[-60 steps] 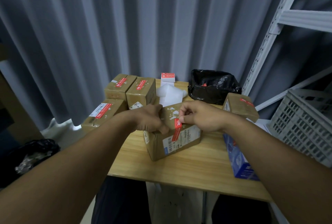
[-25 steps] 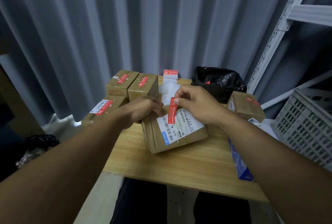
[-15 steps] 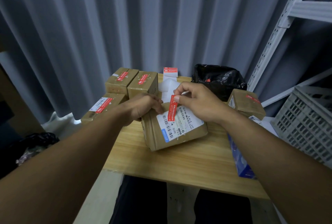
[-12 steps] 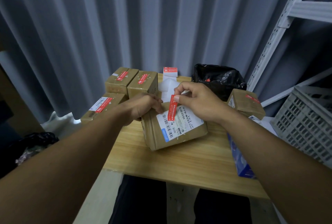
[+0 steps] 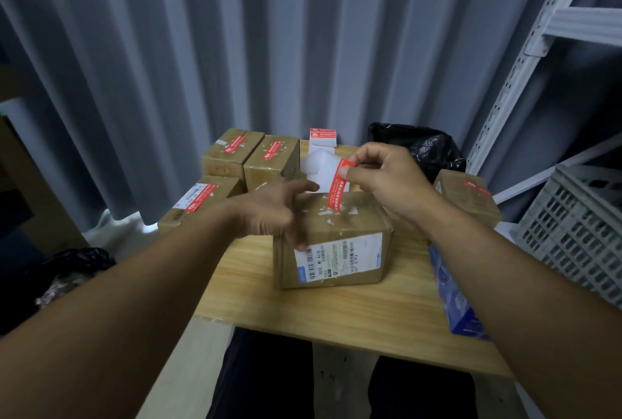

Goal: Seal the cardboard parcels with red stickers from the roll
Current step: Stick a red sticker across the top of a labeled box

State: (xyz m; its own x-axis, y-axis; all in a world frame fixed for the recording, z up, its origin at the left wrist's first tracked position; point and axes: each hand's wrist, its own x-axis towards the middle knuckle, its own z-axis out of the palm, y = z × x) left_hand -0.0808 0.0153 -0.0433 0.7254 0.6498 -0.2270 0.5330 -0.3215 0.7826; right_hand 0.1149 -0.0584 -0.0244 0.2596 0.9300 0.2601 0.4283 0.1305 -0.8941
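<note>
Blur smears left hand [image 5: 266, 213] gripping parcel [image 5: 340, 233]; right hand [image 5: 387, 179] pinches red sticker [image 5: 337, 196], hiding its top.

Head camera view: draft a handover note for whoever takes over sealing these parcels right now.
Left hand holds the middle parcel at its top left corner.
Right hand pinches the red sticker by its upper end; its lower end meets the parcel's top, not yet pressed flat.
Done: three left parcels and the right parcel carry stickers.
Left: press this sticker down. Sticker roll stands behind the parcel.
</note>
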